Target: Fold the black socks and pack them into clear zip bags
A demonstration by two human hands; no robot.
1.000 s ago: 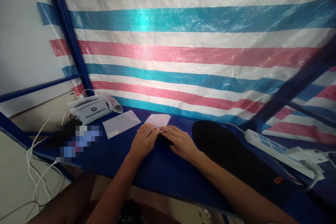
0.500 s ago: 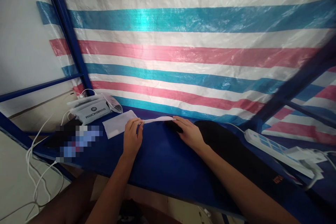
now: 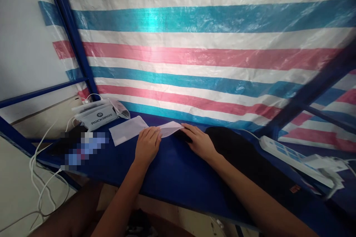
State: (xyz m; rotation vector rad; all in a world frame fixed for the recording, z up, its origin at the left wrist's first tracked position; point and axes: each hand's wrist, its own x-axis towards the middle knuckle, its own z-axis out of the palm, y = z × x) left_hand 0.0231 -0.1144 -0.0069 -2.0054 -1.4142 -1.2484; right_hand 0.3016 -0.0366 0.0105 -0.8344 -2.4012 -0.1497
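A thin white sheet [image 3: 170, 129], paper-like, is stretched between my two hands just above the blue surface [image 3: 178, 166]. My left hand [image 3: 148, 144] pinches its left end between thumb and fingers. At the right end, the fingers of my right hand [image 3: 199, 141] are closed on the sheet's edge, the thumb mostly hidden. Beneath that hand lies a small black object [image 3: 182, 135], partly covered. Left of my left hand, a flat white sheet [image 3: 126, 132] rests on the surface.
A grey ROCKBROS pouch [image 3: 101, 117] stands at the back left, near a blurred-out phone-like item [image 3: 87, 148] and white cables [image 3: 41, 189]. Black fabric [image 3: 250, 159] and a white power strip [image 3: 289, 159] lie at the right. A striped tarp [image 3: 194, 59] hangs behind.
My left hand has moved right, closer to my right hand. The held sheet has tilted and bowed, so more of its face shows.
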